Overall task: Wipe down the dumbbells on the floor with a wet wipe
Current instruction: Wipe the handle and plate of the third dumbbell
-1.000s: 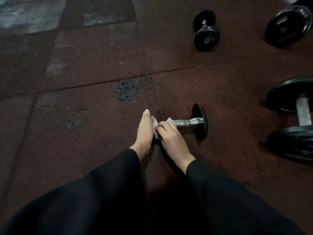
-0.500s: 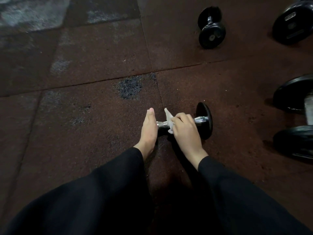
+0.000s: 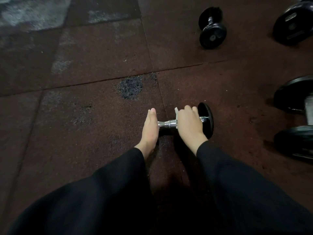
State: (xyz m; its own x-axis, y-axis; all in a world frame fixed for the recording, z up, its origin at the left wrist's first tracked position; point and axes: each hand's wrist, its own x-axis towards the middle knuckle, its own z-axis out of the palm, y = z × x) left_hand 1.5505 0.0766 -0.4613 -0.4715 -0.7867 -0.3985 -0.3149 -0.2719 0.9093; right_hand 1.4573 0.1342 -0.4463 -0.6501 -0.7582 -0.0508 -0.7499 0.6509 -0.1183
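**Wipe reaches the far end of the handle**

Over the last second my right hand (image 3: 189,126) has slid the wet wipe (image 3: 176,114) along the chrome handle (image 3: 166,124), from the end by my left hand toward the black end plate (image 3: 207,119). The bare metal now showing between my hands suggests most of the handle has been covered; I judge the plates are yet to be done, as are the other weights.

The small dumbbell (image 3: 186,122) lies on the rubber floor (image 3: 84,116), near the middle of the view, just right of a tile seam. My right hand is clenched over the handle from above, fingers curled round it with the wipe trapped beneath, a white corner poking out by the knuckles. My left hand (image 3: 149,128) stands on edge with fingers straight and released, its palm pressed against the near end to brace the dumbbell; that end plate is hidden behind it.

Another small dumbbell (image 3: 212,28) sits toward the far edge, and a large dumbbell (image 3: 296,119) lies at the right edge.
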